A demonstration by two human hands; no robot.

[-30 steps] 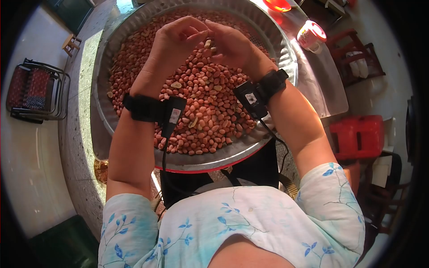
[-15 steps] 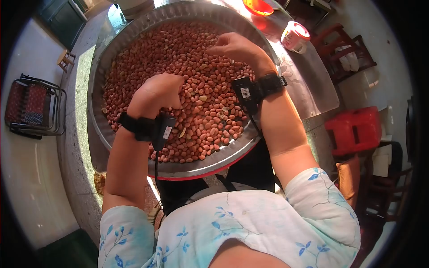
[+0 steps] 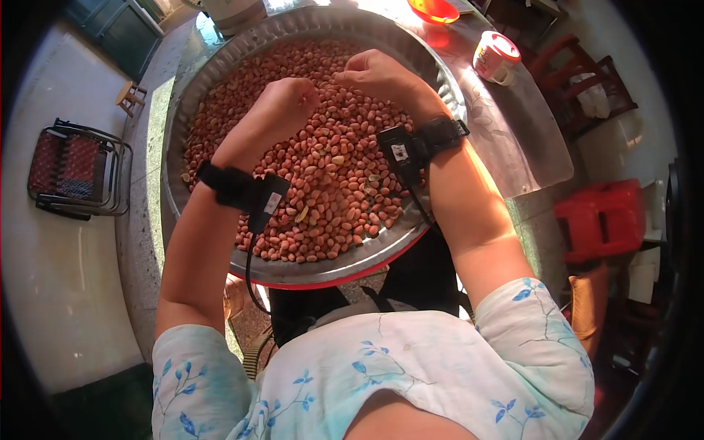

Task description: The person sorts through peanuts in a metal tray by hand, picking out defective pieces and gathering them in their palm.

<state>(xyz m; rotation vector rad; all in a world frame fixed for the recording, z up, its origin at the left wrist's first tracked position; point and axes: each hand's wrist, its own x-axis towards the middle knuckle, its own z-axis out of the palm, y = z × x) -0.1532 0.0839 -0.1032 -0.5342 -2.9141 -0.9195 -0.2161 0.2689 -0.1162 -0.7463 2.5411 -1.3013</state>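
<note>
Tray (image 3: 345, 272): round, grey metal, with a fluted wall; it sits in front of the person, partly over the table (image 3: 524, 158), with red showing under its near rim.
Peanuts (image 3: 326, 220): in the tray, shelled, mostly reddish brown, spread in a broad layer that covers most of the bottom. A few paler pieces lie among them.
Left hand (image 3: 282, 110): above the peanuts, left of the tray's middle, fingers curled inward. The fingertips are unclear, so I cannot tell if it grasps a peanut or nothing.
Right hand (image 3: 379, 77): over the far right part of the tray, apart from the left hand, thumb and fingers drawn together in a pinch. Whether a peanut is caught between them, I cannot tell.
Straps: a black one on each wrist, left (image 3: 226, 185) and right (image 3: 442, 135), each with a small box and a cable.
Mug (image 3: 496, 59): upright on the table, right of the tray, red lid on top, handle toward the person; its contents are hidden.
Bowl (image 3: 434, 10): bright orange-red, on the table beyond the tray, cut by the upper edge; what it holds, if anything, I cannot tell.
Pale vessel (image 3: 235, 13): behind the tray's far left rim, only its lower part in view, contents unseen.
</note>
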